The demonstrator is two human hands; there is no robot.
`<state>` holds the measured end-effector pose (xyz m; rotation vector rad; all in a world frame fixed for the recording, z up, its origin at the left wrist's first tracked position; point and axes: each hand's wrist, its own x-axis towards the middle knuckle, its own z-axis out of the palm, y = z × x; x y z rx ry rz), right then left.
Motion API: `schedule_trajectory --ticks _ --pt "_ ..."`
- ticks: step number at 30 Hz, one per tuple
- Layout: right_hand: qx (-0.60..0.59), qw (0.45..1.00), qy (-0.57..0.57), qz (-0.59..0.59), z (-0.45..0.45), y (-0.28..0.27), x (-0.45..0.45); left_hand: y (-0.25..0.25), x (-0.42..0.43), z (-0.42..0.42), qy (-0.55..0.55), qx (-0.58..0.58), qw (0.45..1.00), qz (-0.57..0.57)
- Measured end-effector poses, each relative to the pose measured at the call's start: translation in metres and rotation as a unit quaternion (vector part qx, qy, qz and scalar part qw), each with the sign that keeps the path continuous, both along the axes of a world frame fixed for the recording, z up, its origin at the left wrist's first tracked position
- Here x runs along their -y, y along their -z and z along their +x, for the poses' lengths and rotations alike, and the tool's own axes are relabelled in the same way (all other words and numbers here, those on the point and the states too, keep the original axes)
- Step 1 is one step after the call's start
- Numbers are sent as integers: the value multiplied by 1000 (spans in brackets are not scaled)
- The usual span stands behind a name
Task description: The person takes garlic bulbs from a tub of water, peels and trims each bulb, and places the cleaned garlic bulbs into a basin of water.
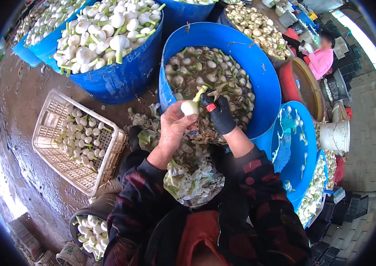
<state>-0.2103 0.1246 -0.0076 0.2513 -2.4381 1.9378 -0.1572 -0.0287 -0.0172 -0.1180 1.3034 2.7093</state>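
A peeled white bulb with a short green stem is held between the fingers and thumb of my bare left hand. Close on its right, my right hand, in a black glove with a red band on a finger, has its fingers bent near the stem's top; what they hold, if anything, is too small to tell. Both hands are over the near edge of a big blue tub, where unpeeled bulbs lie in murky water. Peeled skins are heaped below my hands.
A cream plastic crate with small bulbs stands at left. Blue tubs piled with white bulbs are at upper left, a dark bucket at lower left. On the right are a water-filled blue tub, a red tub and a seated person.
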Motion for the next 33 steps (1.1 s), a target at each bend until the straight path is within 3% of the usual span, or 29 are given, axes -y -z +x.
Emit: schedule_trajectory --ticks 2,3,6,10,14,16,18,20,22,24,26,28,29,32,33 --pt "-8 988 42 147 6 13 -9 12 -4 1 -43 -61 994 -75" --pt "-12 974 65 219 9 13 -9 14 -8 1 -84 -98 973 -190" --pt "-58 973 93 204 23 20 2 17 -9 5 -90 -135 927 -339" --pt "27 986 87 140 36 4 9 16 -7 8 -79 -91 954 -275" --pt "45 993 70 80 31 23 -1 10 -3 10 -57 -119 943 -305" --pt "79 990 48 102 39 -10 9 7 -2 11 -39 -116 930 -345" --pt "-76 987 11 139 34 29 -2 14 0 8 -33 -96 951 -292" --pt "-78 991 -4 110 35 37 -5 16 2 5 -21 -77 973 -216" --pt "74 997 -2 18 44 20 -1 14 4 5 -5 -55 992 -116" --pt "-76 991 -50 95 40 64 -21 16 13 2 62 3 998 -26" --pt "-129 977 -100 140 44 56 -25 18 18 2 111 47 989 90" --pt "-83 972 -155 156 56 -15 -6 20 19 2 139 77 960 229" --pt "-34 973 -164 157 52 -1 -13 21 15 4 142 81 966 198" --pt "-98 976 -135 140 56 -12 -12 23 11 6 116 111 977 140" --pt "-51 989 -105 94 58 -11 -10 15 11 3 112 127 985 39"
